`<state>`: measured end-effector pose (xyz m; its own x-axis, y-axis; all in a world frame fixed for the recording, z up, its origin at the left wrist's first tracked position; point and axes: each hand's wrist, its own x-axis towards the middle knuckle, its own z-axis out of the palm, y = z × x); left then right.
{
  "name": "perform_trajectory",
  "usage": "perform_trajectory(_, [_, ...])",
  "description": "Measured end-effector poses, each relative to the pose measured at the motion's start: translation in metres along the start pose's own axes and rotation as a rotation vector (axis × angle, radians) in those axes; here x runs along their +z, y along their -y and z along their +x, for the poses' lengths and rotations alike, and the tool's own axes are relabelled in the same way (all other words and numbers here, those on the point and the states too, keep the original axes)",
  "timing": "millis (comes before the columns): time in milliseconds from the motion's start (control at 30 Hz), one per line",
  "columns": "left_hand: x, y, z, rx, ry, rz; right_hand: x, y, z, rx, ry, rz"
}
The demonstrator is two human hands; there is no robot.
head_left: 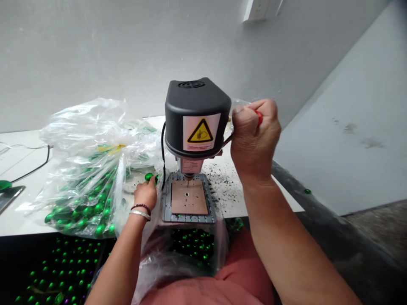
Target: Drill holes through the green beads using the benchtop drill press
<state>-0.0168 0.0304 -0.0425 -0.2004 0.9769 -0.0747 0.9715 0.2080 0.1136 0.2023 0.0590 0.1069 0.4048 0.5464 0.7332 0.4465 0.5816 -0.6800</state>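
Note:
A black bench drill press (pixel 197 114) with a yellow warning label stands in front of me. My right hand (pixel 256 140) is wrapped round the red-ended lever (pixel 260 117) at its right side. Under the chuck, a thin drill bit (pixel 188 184) points down over a brown board (pixel 190 205) with a small hole, which lies on the slotted grey base (pixel 190 218). To the left of the base, my left hand (pixel 146 194) has its fingers closed at shiny green balls (pixel 149 176) by the mouth of a clear bag; its thumb is mostly hidden.
The large clear plastic bag (pixel 85 182), full of green balls, covers the table's left part. Dark shavings (pixel 227 186) litter the white table right of the base. More green balls (pixel 192 243) lie below the table edge, near my lap. A black cable (pixel 163 156) hangs beside the drill.

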Motion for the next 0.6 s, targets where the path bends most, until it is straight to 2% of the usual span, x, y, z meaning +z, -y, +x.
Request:
perform_trajectory(100, [0.002, 0.010, 0.006, 0.028, 0.017, -0.085, 0.000, 0.000, 0.000, -0.009, -0.003, 0.009])
perform_trajectory(200, [0.003, 0.015, 0.009, 0.017, -0.029, -0.237, -0.001, 0.000, 0.000, -0.007, 0.000, 0.009])
perform_trajectory(267, [-0.001, 0.015, 0.005, -0.028, -0.088, -0.444, -0.001, 0.000, 0.000, -0.004, 0.017, 0.004])
perform_trajectory(333, [-0.008, 0.012, -0.003, -0.065, -0.105, -0.813, -0.002, 0.000, 0.000, -0.004, 0.029, -0.002])
perform_trajectory(400, [-0.017, 0.007, -0.014, -0.048, -0.050, -1.223, -0.002, 0.000, -0.001, -0.005, 0.026, 0.000])
perform_trajectory(467, [-0.024, 0.000, -0.025, 0.005, 0.037, -1.492, -0.001, 0.000, -0.001, -0.009, 0.019, 0.014])
perform_trajectory(600, [-0.027, -0.017, -0.039, 0.027, 0.253, -1.682, -0.001, 0.001, -0.002, -0.007, 0.026, 0.045])
